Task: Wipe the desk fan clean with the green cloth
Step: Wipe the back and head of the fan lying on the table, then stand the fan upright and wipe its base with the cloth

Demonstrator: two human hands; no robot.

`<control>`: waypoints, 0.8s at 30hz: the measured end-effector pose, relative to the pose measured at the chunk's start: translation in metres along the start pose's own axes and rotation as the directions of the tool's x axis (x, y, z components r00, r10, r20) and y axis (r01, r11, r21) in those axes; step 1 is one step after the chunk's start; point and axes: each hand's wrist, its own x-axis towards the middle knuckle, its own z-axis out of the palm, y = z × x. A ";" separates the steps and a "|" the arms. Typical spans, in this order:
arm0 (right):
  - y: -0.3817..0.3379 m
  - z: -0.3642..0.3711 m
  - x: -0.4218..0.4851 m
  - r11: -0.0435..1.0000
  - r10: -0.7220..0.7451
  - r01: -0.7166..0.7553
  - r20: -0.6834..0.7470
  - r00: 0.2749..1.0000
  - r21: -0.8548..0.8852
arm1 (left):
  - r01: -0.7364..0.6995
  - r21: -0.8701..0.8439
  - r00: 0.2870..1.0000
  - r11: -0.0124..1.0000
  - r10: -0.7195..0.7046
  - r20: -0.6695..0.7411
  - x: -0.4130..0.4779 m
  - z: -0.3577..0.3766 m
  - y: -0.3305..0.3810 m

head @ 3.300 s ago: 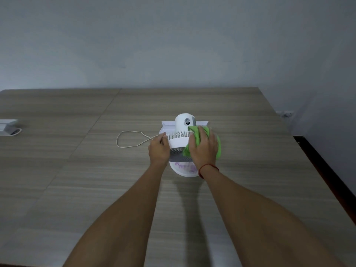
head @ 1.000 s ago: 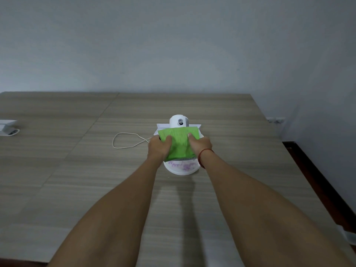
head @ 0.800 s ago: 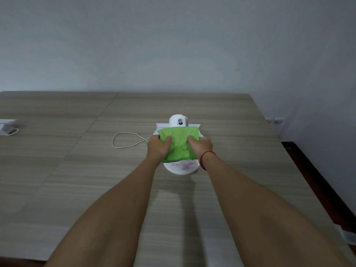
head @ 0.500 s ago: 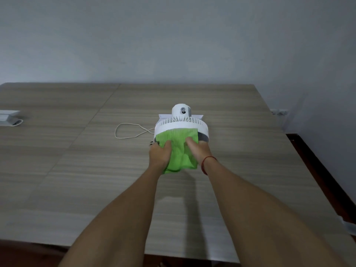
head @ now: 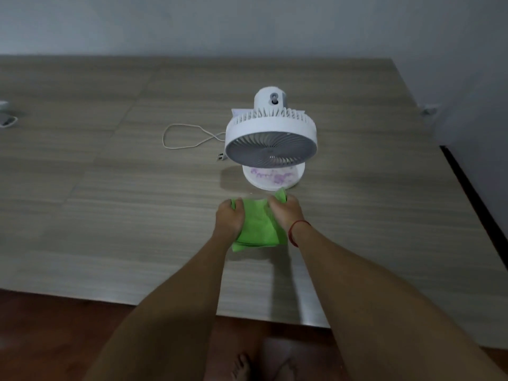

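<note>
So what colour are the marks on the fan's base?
Purple, on the white base; head view.

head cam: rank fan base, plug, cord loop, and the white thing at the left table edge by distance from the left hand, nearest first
From the left hand:
1. Fan base, ahead and to its right, just beyond the green cloth.
2. Plug, straight ahead, left of the fan.
3. Cord loop, farther back and to the left.
4. White object, at the far left table edge.

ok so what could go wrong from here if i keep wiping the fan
The desk fan stands free, both hands on the green cloth; a hard push could tip it back. The loose cord and plug lie beside it and could snag. Purple marks on the base may smear.
</note>
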 end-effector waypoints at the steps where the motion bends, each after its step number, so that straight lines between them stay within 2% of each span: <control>1: 0.006 0.002 0.002 0.998 0.005 -0.005 -0.005 1.000 -0.062 | 0.015 0.008 1.000 1.000 -0.015 0.004 -0.001 0.003 -0.007; 4: 0.025 0.007 0.010 0.959 -0.028 0.030 0.009 1.000 -0.283 | 0.060 0.054 0.997 0.997 -0.062 0.040 0.001 0.010 -0.025; 7: 0.050 0.012 0.019 0.874 -0.070 0.073 0.024 0.997 -0.480 | 0.058 0.172 0.992 0.983 -0.076 0.097 0.002 0.017 -0.041; 10: 0.067 0.012 0.017 0.858 -0.062 0.030 -0.045 0.997 -0.513 | 0.052 0.264 0.986 0.963 -0.092 0.142 0.000 0.020 -0.054; 15: 0.073 0.011 0.011 0.863 -0.046 -0.018 -0.115 0.992 -0.505 | 0.024 0.352 0.992 0.936 -0.067 0.109 -0.004 0.019 -0.064; 20: 0.076 0.012 0.004 0.723 -0.115 -0.038 -0.173 0.978 -0.689 | 0.074 0.486 0.992 0.871 -0.113 0.050 -0.004 0.010 -0.063; 24: 0.064 0.008 0.005 0.717 -0.118 -0.081 -0.235 0.965 -0.692 | 0.071 0.514 0.997 0.855 -0.068 -0.024 0.000 -0.002 -0.053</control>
